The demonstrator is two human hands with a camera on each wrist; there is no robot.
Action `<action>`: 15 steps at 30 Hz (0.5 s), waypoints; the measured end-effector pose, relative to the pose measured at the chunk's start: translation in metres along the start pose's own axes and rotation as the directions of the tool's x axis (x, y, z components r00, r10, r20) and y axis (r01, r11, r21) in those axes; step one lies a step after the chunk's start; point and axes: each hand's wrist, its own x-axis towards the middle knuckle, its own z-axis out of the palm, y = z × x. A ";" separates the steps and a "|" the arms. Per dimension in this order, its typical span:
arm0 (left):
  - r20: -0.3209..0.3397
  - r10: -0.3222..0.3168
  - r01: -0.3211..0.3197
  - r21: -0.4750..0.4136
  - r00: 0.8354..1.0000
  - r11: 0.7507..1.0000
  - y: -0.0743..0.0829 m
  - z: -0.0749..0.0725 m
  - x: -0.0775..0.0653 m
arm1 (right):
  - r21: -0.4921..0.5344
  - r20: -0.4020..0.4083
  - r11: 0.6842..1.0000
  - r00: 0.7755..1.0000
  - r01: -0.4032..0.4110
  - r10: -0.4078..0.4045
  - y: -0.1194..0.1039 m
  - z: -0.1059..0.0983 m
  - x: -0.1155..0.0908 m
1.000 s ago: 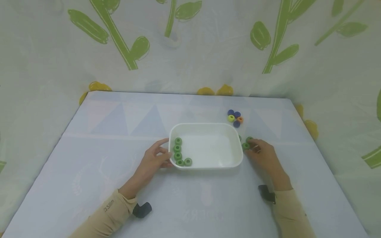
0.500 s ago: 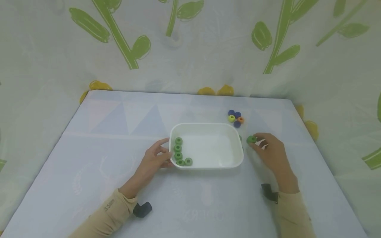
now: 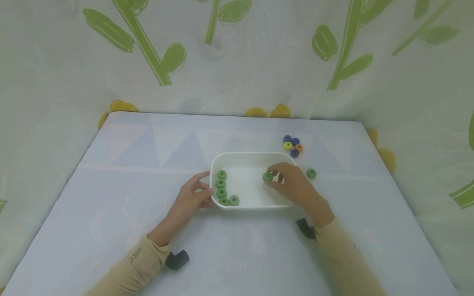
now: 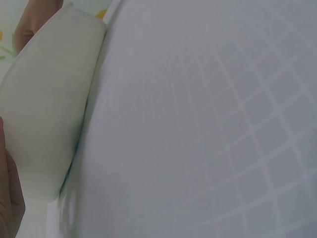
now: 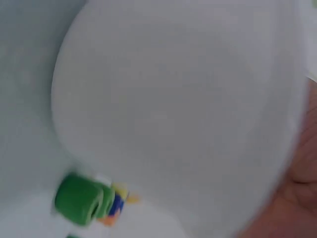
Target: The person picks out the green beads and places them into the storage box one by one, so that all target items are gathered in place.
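Note:
A white tray [image 3: 255,206] lies in the middle of the table. My left hand [image 3: 190,195] grips its left end, thumb at the rim; in the left wrist view the hand [image 4: 7,193] touches the tray's outer wall [image 4: 49,99]. Over the tray's right half, my right hand [image 3: 292,183] pinches a green bead [image 3: 267,176] between thumb and fingers. Inside, several green beads [image 3: 221,183] line the left side, with another green bead [image 3: 234,200] beside the lowest. One green bead [image 3: 311,173] sits on the table right of the tray.
Behind the tray's right corner lie blue beads [image 3: 294,153], a yellow bead [image 3: 287,146] and an orange bead [image 3: 298,147]. In the right wrist view, green beads [image 5: 78,199] sit beside the tray wall. A leaf-patterned curtain [image 3: 237,74] hangs behind the table.
My right hand has picked a green bead off the table and carried it left over the tray. My left hand stays at the tray's left end.

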 end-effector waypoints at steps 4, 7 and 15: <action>0.003 -0.004 0.004 0.007 1.000 1.000 0.000 0.000 0.000 | -0.025 0.112 0.998 0.992 -0.051 0.053 -0.011 0.015 0.014; 0.009 -0.004 0.004 0.017 1.000 1.000 0.000 -0.001 0.000 | -0.032 0.156 0.998 0.985 -0.063 0.067 -0.017 0.025 0.022; 0.017 0.006 -0.006 0.006 1.000 1.000 0.000 -0.002 0.000 | -0.002 0.216 0.996 0.973 -0.085 0.084 -0.028 0.042 0.030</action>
